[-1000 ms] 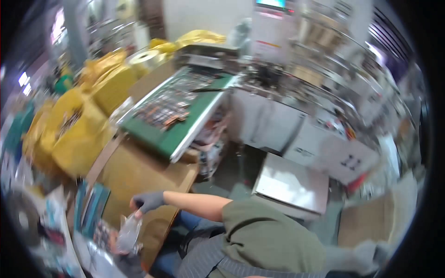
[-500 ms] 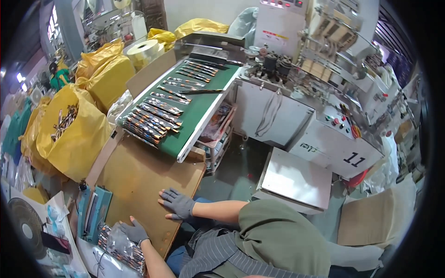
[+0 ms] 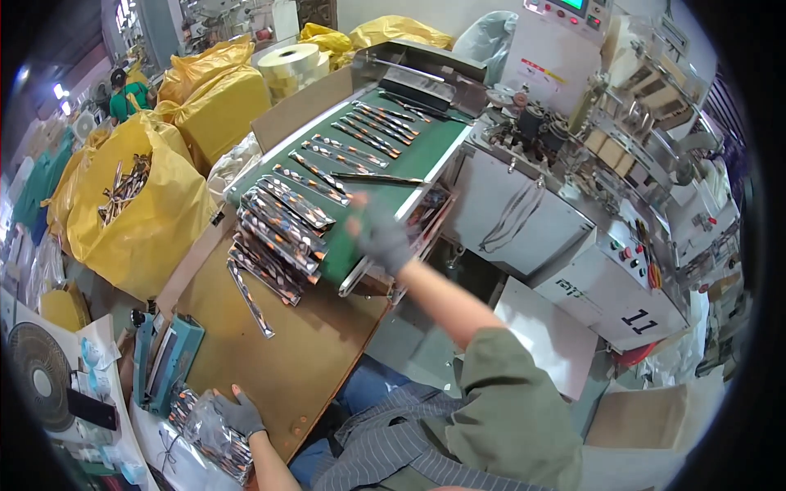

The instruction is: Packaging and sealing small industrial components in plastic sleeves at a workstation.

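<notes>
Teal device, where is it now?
Head view, lower left: the teal device sits by the brown table, just beyond the patterned packets beside the left hand.

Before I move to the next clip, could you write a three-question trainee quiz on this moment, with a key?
1. True or false: the gray-gloved right hand rests on the round gray fan.
2. Which is nearest the gray-gloved left hand?
a) white roll of film
b) clear, crumpled plastic bag
c) round gray fan
3. On which side of the flat green conveyor belt does the open yellow plastic sack stand in the picture?

Key:
1. False; it shows, blurred, over the belt.
2. b
3. Left.
</notes>
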Available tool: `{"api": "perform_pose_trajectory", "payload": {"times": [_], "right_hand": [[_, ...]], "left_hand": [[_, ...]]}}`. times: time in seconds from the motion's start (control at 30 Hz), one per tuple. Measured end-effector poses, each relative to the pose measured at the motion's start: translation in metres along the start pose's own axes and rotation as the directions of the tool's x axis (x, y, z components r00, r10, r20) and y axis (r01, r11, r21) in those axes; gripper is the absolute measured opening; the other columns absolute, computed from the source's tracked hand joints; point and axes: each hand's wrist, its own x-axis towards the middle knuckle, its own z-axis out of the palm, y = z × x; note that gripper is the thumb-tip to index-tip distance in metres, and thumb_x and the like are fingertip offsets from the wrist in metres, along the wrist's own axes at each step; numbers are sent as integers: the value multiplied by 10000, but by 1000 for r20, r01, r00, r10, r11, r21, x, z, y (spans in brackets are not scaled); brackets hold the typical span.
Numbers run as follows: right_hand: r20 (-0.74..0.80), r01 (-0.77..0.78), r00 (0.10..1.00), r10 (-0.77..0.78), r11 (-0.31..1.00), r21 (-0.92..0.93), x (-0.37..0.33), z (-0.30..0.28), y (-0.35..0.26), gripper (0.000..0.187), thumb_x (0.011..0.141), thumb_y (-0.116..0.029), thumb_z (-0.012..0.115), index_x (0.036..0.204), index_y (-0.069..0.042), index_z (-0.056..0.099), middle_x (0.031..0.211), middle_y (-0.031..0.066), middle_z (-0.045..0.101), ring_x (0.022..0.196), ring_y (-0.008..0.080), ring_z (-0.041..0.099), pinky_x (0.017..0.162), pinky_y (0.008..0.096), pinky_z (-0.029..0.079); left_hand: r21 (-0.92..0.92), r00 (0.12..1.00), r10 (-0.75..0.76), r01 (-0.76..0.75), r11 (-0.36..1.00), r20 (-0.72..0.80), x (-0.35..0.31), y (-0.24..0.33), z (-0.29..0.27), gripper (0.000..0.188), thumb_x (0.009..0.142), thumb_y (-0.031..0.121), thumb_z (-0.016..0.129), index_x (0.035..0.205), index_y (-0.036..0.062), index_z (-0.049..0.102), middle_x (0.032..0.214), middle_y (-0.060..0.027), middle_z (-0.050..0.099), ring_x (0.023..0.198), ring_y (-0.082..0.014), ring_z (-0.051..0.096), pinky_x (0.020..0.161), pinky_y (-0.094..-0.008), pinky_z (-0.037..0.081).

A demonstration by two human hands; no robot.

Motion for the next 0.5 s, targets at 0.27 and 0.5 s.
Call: {"api": "perform_pose_trajectory", "payload": {"times": [0.27,0.5], "right_hand": [[193,201,974,-116,833,-515,84,-19,128,135,779,-206,593,838,-84,586,956,100,587,910,317,557,789,418,444],[218,-260,907,360,887,-381,179,4,125,394,821,-442,579,928,-76,678,891,174,657,856,345,624,747,408,485]], "left_hand": [[1,999,-35,35,999,23,-3,18,-1,599,926,379,468,1315,-67,371,1346,-284,386,1251,-405,362,1051,-419,282],[46,998,-62,61,997,20,-13,29,-5,553,934,339,466,1316,-50,376,1350,-274,384,1248,-415,356,1047,-430,288]]}}
